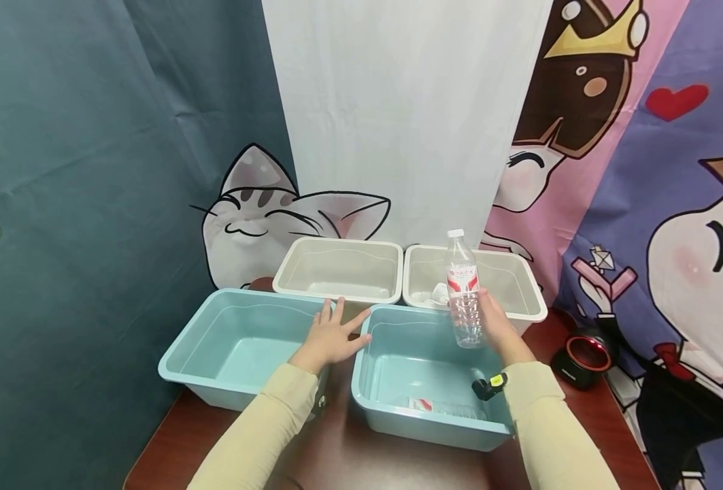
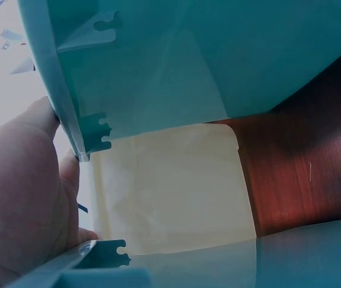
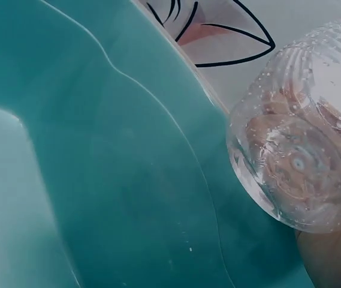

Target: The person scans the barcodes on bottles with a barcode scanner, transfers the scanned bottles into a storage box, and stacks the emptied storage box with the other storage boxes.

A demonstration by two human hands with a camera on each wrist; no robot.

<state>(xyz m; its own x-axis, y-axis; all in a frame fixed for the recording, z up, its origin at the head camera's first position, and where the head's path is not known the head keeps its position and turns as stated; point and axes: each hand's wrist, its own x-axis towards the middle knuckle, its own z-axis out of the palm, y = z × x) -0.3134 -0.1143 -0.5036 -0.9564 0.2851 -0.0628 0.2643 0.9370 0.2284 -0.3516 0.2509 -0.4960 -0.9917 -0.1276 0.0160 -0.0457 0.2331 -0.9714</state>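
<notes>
My right hand point(image 1: 499, 328) grips a clear plastic bottle point(image 1: 462, 289) with a white cap and a red-and-white label. The bottle stands nearly upright above the back of the right blue bin point(image 1: 422, 432). In the right wrist view, the round base of the bottle point(image 3: 296, 162) shows close to the camera, with fingers visible through it. My left hand point(image 1: 327, 339) has its fingers spread at the facing rims of the left blue bin point(image 1: 196, 333) and the right one. Another clear bottle point(image 1: 453, 410) with a red-and-white label lies on the right blue bin's floor.
Behind the blue bins stand two off-white bins, a left one point(image 1: 337, 300) and a right one point(image 1: 535, 299); the right one holds a whitish item point(image 1: 439, 293). A black device with a red ring point(image 1: 584, 357) sits right on the brown table point(image 1: 422, 469). Printed curtains hang behind.
</notes>
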